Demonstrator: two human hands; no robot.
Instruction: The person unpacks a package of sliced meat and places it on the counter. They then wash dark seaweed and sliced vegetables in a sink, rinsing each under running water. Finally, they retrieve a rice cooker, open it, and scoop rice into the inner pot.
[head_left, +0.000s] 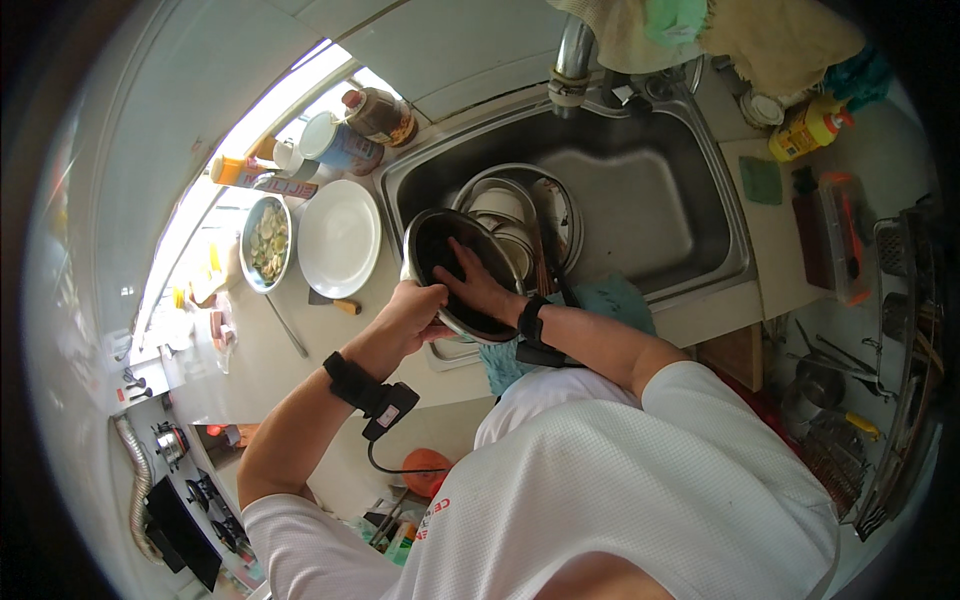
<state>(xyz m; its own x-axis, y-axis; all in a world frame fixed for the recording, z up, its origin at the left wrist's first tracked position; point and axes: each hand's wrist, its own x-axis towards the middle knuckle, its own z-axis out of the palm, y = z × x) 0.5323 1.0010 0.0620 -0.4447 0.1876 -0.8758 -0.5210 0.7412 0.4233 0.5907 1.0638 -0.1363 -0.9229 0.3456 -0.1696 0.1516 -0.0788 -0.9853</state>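
My left hand (418, 309) grips the near-left rim of a round pot (435, 234) with a dark interior, tilted over the left edge of the sink. Inside the pot lies my right hand (484, 291), fingers spread against its inner surface and holding nothing visible. Behind the pot, a round metal basin (577, 229) in the sink (660, 210) contains stacked bowls (501, 202) and what look like chopsticks (541, 279). The pot hides part of this stack. A blue-green cloth (619, 300) hangs over the sink's front edge, below my right forearm.
A faucet (570, 67) rises behind the sink. Left on the counter are a white plate (341, 238), a bowl of sliced food (268, 244), a wooden-handled knife (345, 306) and jars (341, 142). A yellow detergent bottle (806, 133) stands right.
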